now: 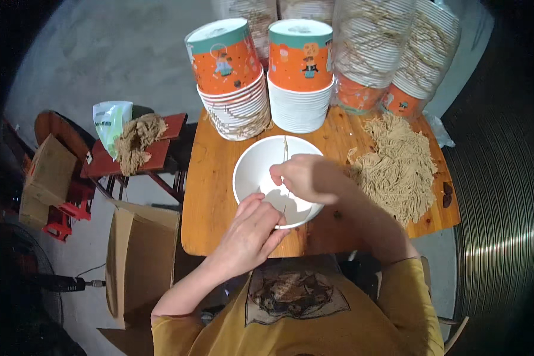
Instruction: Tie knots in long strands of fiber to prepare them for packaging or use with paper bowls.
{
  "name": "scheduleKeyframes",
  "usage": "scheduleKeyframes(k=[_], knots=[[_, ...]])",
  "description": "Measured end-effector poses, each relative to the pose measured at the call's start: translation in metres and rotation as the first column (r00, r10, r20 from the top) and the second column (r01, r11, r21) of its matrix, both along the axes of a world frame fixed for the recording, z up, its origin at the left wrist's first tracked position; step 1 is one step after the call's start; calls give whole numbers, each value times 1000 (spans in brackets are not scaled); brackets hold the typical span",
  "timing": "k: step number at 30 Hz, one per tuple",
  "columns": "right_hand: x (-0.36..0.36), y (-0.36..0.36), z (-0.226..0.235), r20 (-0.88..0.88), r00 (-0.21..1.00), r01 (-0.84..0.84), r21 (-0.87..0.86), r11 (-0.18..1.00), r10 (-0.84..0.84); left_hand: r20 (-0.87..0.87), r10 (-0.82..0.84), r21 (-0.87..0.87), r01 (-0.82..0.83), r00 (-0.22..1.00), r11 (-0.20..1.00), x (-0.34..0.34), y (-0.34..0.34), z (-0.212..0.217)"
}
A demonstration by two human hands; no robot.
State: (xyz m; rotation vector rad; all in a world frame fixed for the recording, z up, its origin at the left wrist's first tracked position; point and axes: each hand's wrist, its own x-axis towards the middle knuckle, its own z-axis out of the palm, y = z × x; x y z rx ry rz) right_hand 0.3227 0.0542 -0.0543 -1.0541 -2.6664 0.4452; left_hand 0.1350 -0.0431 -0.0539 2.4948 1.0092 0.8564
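Note:
A white paper bucket stands mouth up at the middle of the table's near side. A thin tan cord runs from its far rim across the opening toward the near rim. My left hand is closed over the near left rim, fingers inside the bucket, close to the cord's near end. Above the opening, my right hand has its fingers curled in a pinch on the cord; the fingertips are partly hidden. To the right lies a loose heap of tan cords.
Two stacks of white buckets, each topped by an upturned orange-and-green bucket, stand on the wooden table. Behind them are plastic-wrapped stacks. Left are a red stool with more cord and an open cardboard box.

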Motion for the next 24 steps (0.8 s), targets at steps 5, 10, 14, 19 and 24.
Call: scheduleKeyframes(k=[5,10,14,19,24], knots=[[2,-2,-5,-175,984,-9,98,995,26,15,-34,-58,35,999,998,-4,3,6],[12,-6,27,-495,868,-97,-111,989,30,99,-23,-50,28,995,998,-23,11,37],[26,-6,30,-631,767,-250,-459,852,-115,503,270,-550,63,821,833,-44,28,75],[27,17,7,-799,505,-374,-543,752,-326,696,410,-616,196,590,763,-64,104,128],[-2,23,1,-858,440,-487,-475,733,-264,838,471,-544,354,277,760,-122,204,158]])
